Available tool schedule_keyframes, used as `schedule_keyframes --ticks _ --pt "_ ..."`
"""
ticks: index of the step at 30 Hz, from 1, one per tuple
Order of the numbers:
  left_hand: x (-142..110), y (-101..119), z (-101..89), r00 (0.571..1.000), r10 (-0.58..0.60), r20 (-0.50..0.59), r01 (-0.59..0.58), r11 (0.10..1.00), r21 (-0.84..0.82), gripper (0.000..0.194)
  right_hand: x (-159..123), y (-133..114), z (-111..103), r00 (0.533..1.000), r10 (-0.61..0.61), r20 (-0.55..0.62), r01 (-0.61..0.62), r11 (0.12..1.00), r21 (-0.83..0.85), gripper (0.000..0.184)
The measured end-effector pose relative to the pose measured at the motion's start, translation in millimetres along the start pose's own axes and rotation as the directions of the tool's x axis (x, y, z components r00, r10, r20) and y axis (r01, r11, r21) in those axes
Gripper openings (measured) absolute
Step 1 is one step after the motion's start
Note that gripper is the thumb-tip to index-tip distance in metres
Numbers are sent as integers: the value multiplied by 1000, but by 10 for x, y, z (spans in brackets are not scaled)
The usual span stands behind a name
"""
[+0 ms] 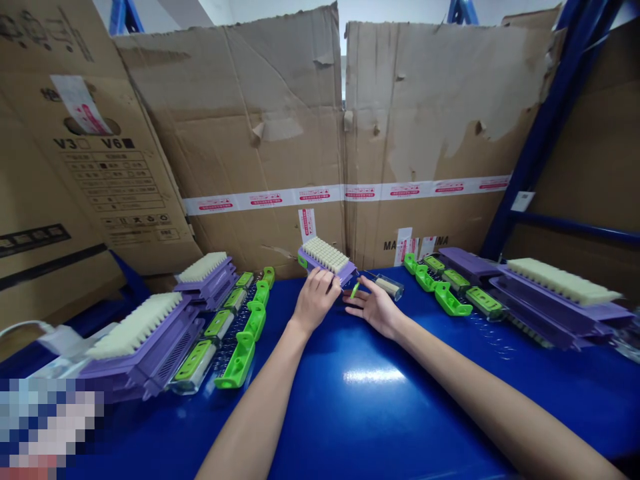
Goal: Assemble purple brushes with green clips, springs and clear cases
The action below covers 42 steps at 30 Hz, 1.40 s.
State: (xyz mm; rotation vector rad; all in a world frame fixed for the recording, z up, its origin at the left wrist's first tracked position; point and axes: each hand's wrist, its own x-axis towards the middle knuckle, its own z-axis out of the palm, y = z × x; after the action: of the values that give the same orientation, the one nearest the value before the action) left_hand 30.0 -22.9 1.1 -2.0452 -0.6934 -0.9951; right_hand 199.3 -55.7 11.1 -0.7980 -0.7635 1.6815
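My left hand (pixel 316 298) is closed around a purple plastic brush-like part (pixel 345 272), with rows of cream tufts (pixel 325 255) facing up. A bright green end piece (pixel 303 262) sits on its far left end. At the part's right end is my right hand (pixel 375 308), palm turned up, with a small green plastic piece (pixel 355 289) between thumb and fingers. Whether that green piece touches the purple part cannot be made out. Just beyond my right hand, a clear box with cream contents (pixel 389 287) lies on the blue table (pixel 345 413).
At left, purple tufted parts (pixel 145 340) stand beside rows of clear green-topped boxes (pixel 196 360) and green brackets (pixel 240 360). Similar green brackets (pixel 450 300) and purple parts (pixel 550 300) line the right. Cardboard (pixel 260 147) walls the back; a white plug (pixel 63 339) is far left.
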Motion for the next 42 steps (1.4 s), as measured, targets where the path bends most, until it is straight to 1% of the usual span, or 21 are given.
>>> schedule_keyframes --ticks 3,7,10,12,13,14,16,18,19,21,22,24,26,27,29,32,33,35,36,38,42 --pt "4 -16 -2 999 19 -34 -18 1000 15 26 -13 4 15 995 -95 -17 95 995 -19 25" --pt "-18 -2 26 996 -82 -27 82 997 -13 28 -49 16 60 974 -223 -37 219 972 -84 42" --pt "-71 -6 49 980 -196 38 199 975 -102 34 -83 49 84 941 -338 -26 321 911 -258 54" --pt "-108 -17 58 961 -263 88 274 948 -159 41 -105 81 77 904 -428 24 395 810 -433 62" --pt "-122 -23 60 950 -292 110 308 935 -176 45 -115 97 66 875 -478 77 441 723 -531 66" --pt "-131 -27 63 940 -318 125 337 923 -185 47 -123 110 51 836 -528 147 492 605 -626 70" --pt "-138 -30 67 928 -349 131 369 912 -181 48 -132 125 18 723 -605 334 584 277 -763 79" --pt "-132 -27 70 930 -350 111 365 917 -164 45 -131 122 -8 589 -618 521 618 -70 -783 80" --pt "-127 -25 71 934 -342 100 355 922 -157 43 -127 115 -15 531 -612 586 607 -209 -767 76" --pt "-117 -20 70 942 -324 89 335 930 -154 39 -116 97 -19 442 -595 671 555 -406 -726 58" --pt "-113 -19 68 945 -316 88 327 932 -157 38 -111 88 -17 412 -589 696 524 -472 -709 50" --pt "-108 -16 64 949 -299 95 312 935 -169 37 -105 77 -13 378 -581 721 469 -551 -690 42" --pt "-107 -13 60 953 -284 104 299 937 -181 37 -102 79 -11 378 -589 715 449 -559 -698 41" --pt "-106 -12 59 955 -278 108 294 938 -186 37 -101 83 -12 391 -601 697 461 -528 -713 42" --pt "-106 -9 61 958 -264 110 282 940 -194 37 -97 92 -10 426 -636 644 536 -397 -745 40" --pt "-107 -10 68 961 -253 110 271 940 -206 36 -94 88 10 484 -678 553 645 -151 -749 36" --pt "-109 -11 71 960 -256 112 275 938 -210 35 -94 80 20 503 -689 522 660 -84 -747 36" --pt "-113 -17 77 955 -274 117 294 932 -215 34 -96 60 35 537 -701 470 663 6 -749 39" --pt "-115 -20 80 952 -284 118 303 928 -215 34 -95 51 37 547 -705 452 659 30 -751 40" --pt "-119 -24 84 948 -296 114 314 926 -210 34 -90 41 27 556 -707 438 648 39 -760 38" --pt "-119 -23 85 947 -302 113 319 926 -203 35 -75 48 -18 579 -695 426 586 -8 -810 36"
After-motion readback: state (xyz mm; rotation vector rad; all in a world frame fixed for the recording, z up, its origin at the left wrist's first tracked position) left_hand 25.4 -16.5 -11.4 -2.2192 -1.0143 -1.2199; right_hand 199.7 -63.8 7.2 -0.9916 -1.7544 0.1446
